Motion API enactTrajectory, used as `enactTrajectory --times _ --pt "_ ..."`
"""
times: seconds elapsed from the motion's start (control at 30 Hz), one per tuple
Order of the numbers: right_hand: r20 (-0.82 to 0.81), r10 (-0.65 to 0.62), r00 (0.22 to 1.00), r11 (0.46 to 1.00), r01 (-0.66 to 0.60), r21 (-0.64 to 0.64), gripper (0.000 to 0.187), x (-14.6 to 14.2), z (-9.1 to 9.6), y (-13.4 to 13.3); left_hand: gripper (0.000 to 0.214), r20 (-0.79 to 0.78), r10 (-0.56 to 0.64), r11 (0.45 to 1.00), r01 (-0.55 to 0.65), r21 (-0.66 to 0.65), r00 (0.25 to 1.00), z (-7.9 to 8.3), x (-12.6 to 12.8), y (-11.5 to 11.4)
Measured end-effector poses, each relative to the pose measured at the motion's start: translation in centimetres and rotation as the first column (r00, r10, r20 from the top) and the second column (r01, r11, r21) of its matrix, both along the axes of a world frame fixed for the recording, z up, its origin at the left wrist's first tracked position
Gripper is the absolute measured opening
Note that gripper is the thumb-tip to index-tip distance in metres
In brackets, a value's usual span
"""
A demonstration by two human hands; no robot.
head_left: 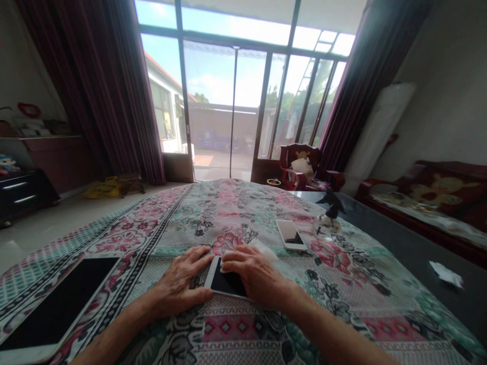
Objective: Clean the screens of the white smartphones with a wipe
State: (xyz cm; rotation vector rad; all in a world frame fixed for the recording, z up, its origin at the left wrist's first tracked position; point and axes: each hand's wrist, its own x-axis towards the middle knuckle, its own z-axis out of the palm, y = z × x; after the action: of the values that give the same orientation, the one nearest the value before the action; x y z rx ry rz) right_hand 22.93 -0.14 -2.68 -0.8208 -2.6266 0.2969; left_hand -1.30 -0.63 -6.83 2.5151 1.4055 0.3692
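Observation:
A white-framed smartphone (pixel 227 284) with a black screen lies flat on the patterned tablecloth (pixel 182 223), partly covered by my hands. My left hand (pixel 182 279) grips its left end, thumb at the near edge and fingers at the far edge. Over the screen, my right hand (pixel 253 271) presses a white tissue (pixel 264 251) with bent fingers. Part of the tissue shows beyond the knuckles. Just past my right hand, a second white smartphone (pixel 291 234) lies face up. A larger white-framed tablet (pixel 63 301) rests at the left, its screen dark.
A clear spray bottle (pixel 326 225) with a black trigger head stands at the right. A crumpled white tissue (pixel 447 275) lies on the dark tabletop (pixel 403 248). Farther back are a wooden chair (pixel 299 162), a wooden sofa (pixel 437 187) and a yellow bag (pixel 102 188).

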Motion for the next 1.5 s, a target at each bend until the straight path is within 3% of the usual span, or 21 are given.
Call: enactTrajectory --times 0.17,0.43,0.6,0.7,0.87,0.97,1.17,1.33,1.5 --pt "0.053 -0.051 0.997 0.998 0.053 -0.040 0.033 1.1 0.7 0.3 0.067 0.033 -0.007 1.000 0.007 0.028 0.999 -0.2 -0.1 0.0" --pt "0.281 -0.223 0.934 0.955 0.267 -0.131 0.028 4.4 2.6 1.0 0.065 0.023 0.009 0.999 -0.010 0.047 1.000 0.2 0.1 -0.3" --pt "0.326 -0.435 0.839 0.877 0.477 -0.059 0.028 6.1 4.2 0.1 0.065 0.005 0.039 0.998 -0.039 0.053 0.999 0.8 0.6 -0.7" --pt "0.262 -0.429 0.865 0.896 0.444 -0.001 0.035 4.6 4.6 -1.1 0.064 0.015 0.034 0.997 -0.035 0.070 0.999 0.8 0.7 -0.6" --pt "0.123 -0.272 0.954 0.962 0.266 0.058 0.028 -0.6 2.6 -2.8 0.062 0.051 0.030 0.994 -0.035 0.099 0.998 0.2 0.6 -0.1" --pt "0.109 -0.284 0.953 0.959 0.282 0.033 0.025 -2.2 0.4 -3.4 0.058 0.073 0.037 0.993 -0.045 0.109 0.997 0.0 0.6 -0.1" --pt "-0.048 -0.384 0.922 0.923 0.384 -0.011 0.028 -2.3 -2.1 -4.2 0.064 -0.010 0.084 0.995 -0.083 0.051 0.996 1.0 1.2 -0.6" --pt "-0.105 -0.401 0.910 0.916 0.399 -0.036 0.028 -2.5 -2.6 -4.2 0.081 -0.122 0.107 0.991 -0.116 -0.072 0.987 3.0 2.2 0.1" --pt "-0.143 -0.409 0.901 0.913 0.405 -0.055 0.028 -2.5 -2.7 -4.5 0.077 -0.137 0.052 0.991 -0.067 -0.112 0.989 4.2 2.5 1.0"
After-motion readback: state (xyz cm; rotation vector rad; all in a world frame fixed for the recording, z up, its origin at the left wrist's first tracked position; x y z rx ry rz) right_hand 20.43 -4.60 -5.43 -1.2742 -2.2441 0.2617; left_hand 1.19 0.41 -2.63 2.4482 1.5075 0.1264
